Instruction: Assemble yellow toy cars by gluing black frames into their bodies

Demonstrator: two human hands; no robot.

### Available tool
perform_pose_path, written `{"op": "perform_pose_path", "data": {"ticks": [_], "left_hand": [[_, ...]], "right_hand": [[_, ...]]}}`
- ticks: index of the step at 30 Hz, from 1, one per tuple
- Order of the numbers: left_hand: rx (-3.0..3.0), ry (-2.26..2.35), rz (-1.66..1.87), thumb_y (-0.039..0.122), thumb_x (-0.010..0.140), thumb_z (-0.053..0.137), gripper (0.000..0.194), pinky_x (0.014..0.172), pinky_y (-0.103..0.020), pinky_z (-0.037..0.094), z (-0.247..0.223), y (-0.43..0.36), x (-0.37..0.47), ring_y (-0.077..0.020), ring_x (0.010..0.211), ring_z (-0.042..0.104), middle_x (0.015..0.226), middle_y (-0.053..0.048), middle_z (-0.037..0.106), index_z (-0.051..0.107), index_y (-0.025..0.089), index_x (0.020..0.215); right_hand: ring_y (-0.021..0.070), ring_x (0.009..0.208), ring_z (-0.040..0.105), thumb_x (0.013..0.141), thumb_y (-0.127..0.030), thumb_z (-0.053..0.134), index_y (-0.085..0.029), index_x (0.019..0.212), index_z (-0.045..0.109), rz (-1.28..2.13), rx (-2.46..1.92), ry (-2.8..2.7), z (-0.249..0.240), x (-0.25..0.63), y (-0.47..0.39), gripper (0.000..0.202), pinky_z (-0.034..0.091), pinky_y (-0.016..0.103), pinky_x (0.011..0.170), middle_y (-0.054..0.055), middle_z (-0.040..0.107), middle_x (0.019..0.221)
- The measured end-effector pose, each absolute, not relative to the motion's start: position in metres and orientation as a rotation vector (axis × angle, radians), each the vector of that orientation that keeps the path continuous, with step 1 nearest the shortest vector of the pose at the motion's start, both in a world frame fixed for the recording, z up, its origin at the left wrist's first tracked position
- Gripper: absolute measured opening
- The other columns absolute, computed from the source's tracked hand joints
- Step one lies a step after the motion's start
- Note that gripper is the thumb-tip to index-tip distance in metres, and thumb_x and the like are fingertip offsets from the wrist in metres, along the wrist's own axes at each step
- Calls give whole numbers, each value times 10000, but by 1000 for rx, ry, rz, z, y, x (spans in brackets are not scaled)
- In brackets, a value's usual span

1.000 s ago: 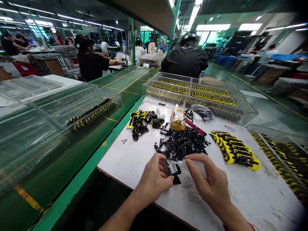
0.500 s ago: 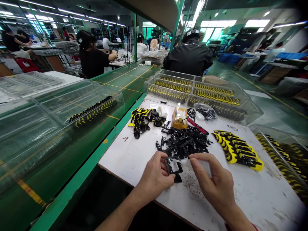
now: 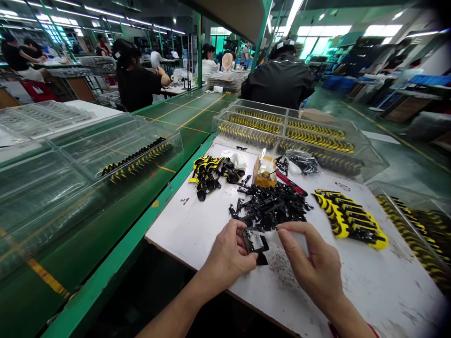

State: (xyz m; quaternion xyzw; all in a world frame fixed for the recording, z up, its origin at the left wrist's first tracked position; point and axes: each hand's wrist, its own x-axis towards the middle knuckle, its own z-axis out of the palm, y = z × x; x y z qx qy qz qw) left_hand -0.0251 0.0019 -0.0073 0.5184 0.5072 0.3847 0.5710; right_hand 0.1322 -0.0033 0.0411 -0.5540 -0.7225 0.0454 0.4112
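Note:
My left hand (image 3: 227,253) is closed on a black plastic frame part (image 3: 261,245) with a rectangular opening, held tilted above the front of the white board. Just right of it, my right hand (image 3: 315,263) has its thumb and index finger drawn together; whatever is between the fingertips is too small to make out. Beyond both hands lies a heap of loose small black plastic parts (image 3: 276,199). Curved yellow-and-black pieces (image 3: 209,171) are piled at the left. On the right, several yellow-and-black pieces (image 3: 352,218) are lined up in a row.
Behind the heap stand an orange-brown block (image 3: 265,178) with a white top, a red tool (image 3: 292,183) and a plastic bag (image 3: 303,162) of black parts. Clear trays (image 3: 373,164) of yellow pieces border the board. Left runs a green conveyor (image 3: 134,206); a person in black (image 3: 278,82) sits ahead.
The whole view has shifted slightly. Both hands keep nearly the same pose, and the black frame part stays in my left hand.

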Motion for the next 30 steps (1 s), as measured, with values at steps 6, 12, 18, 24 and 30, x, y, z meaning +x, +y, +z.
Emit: {"op": "perform_pose_path", "data": {"ticks": [6,12,18,24,30], "left_hand": [[1228,1168,917,96,596,650,519,472,-184,455,-10,4,-25,-70,521,526,741,42,531,446,195,1063],[1249,1183,908,100,604,643,527,466,-175,432,-9,2,-25,-60,517,493,736,43,526,444,193,1082],[1310,1173,908,93,623,613,539,505,-198,452,-6,0,-27,-78,567,515,807,17,548,425,204,1116],[1354,1187,908,97,629,616,554,546,-215,472,-8,-1,-28,-93,607,533,829,9,556,422,211,1135],[1401,1192,923,100,636,622,559,564,-216,475,-13,-2,-29,-90,604,539,839,11,564,428,228,1144]], "right_hand": [[86,395,444,874,-341,534,-222,860,603,131,-1461,-1736,45,139,-4,138,350,241,406,-13,647,713],[159,657,601,871,-376,529,-228,829,603,184,-1455,-1775,50,159,2,171,449,245,566,15,664,792],[188,700,606,872,-385,524,-237,839,594,375,-1454,-1858,53,166,1,166,437,268,552,19,657,776],[181,712,607,880,-360,521,-276,865,573,465,-1429,-1916,55,164,0,100,438,266,568,-4,648,788],[183,715,619,883,-363,513,-282,852,562,499,-1412,-1950,56,160,-1,100,446,268,560,-9,652,783]]}}
